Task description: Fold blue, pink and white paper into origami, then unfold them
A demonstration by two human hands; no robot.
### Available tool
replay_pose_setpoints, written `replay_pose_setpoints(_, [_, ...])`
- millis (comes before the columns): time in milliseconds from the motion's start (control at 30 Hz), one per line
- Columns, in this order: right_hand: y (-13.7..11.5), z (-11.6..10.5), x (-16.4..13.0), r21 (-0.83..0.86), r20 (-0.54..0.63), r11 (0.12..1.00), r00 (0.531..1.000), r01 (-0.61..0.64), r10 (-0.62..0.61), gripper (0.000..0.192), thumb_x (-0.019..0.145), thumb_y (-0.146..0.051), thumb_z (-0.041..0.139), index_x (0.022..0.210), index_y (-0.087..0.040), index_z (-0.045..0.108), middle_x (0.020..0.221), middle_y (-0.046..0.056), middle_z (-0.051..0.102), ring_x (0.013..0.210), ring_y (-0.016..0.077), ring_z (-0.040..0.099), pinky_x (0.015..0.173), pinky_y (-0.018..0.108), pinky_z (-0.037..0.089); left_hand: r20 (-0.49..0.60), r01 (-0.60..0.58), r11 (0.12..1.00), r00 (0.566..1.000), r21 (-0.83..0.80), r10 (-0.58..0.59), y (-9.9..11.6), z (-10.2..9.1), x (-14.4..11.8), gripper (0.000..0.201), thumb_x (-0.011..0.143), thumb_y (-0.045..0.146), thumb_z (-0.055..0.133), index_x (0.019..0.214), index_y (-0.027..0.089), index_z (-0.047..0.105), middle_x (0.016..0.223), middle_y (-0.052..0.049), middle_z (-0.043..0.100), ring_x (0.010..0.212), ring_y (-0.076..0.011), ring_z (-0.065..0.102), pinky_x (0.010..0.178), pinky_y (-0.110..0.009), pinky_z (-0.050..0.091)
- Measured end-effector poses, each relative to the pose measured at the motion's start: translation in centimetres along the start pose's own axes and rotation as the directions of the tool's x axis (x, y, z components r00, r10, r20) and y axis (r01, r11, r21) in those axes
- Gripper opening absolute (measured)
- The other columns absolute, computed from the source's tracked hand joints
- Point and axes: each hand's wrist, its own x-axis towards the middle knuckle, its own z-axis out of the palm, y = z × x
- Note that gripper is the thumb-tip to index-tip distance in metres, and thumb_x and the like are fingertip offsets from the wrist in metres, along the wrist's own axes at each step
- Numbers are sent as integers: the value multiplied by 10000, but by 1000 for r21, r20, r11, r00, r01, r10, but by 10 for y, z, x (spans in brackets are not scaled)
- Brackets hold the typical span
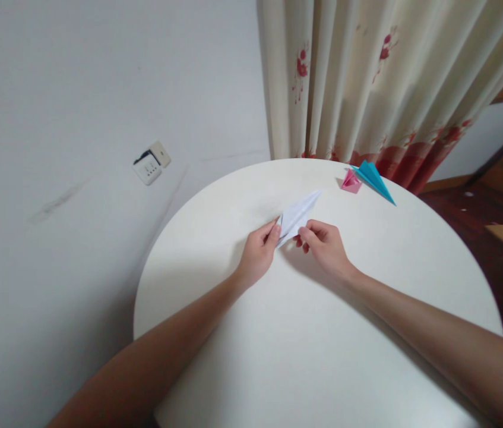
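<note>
A folded sheet of white paper (299, 212), long and pointed at its far end, is held between my two hands over the round table. My left hand (260, 246) pinches its near left corner, thumb on top. On the near right edge, the thumb and forefinger of my right hand (322, 242) close on the paper, its other fingers curled underneath. The paper's point leans away to the upper right. Its underside is hidden.
The white round table (251, 345) stands against a wall with a socket (148, 169). Near its far right edge lie a blue paper plane (376, 181) and a small pink folded paper (350, 182). A flowered curtain (344, 77) hangs behind.
</note>
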Motion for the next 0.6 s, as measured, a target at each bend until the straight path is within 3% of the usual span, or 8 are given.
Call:
replay_pose_setpoints(200, [2, -1, 1, -53, -37, 998, 999, -28, 26, 307, 842, -343, 596, 588, -181, 542, 545, -26, 529, 507, 102, 441, 521, 256, 352, -119, 81, 996, 990, 34, -77, -6, -3, 2, 389, 921, 465, 524, 867, 119, 694, 742, -2, 608, 717, -151, 517, 646, -233, 375])
replay_pose_setpoints(333, [5, -1, 5, -47, -136, 994, 986, -100, 93, 286, 780, -439, 688, 722, -184, 573, 652, -9, 571, 570, 117, 488, 531, 255, 387, -157, 129, 985, 977, -114, -147, -5, -2, 3, 381, 881, 485, 581, 856, 123, 697, 748, -8, 633, 725, -155, 535, 664, -243, 398])
replay_pose_setpoints(467, [4, 0, 4, 72, -70, 983, 982, -172, 177, 426, 754, -544, 697, 971, -187, 613, 913, 60, 657, 767, 167, 597, 592, 268, 469, -43, 245, 858, 954, -452, -295, 2, 2, 2, 398, 817, 490, 674, 1013, 145, 702, 917, -54, 700, 815, -187, 613, 727, -282, 474])
replay_pose_setpoints(600, [2, 1, 1, 164, 35, 974, 987, -159, 156, 441, 786, -567, 660, 987, -174, 645, 900, 65, 666, 791, 174, 596, 618, 275, 471, 85, 343, 736, 927, -583, -365, 6, 4, 2, 391, 801, 436, 715, 1076, 160, 698, 985, -70, 719, 870, -196, 656, 763, -298, 513])
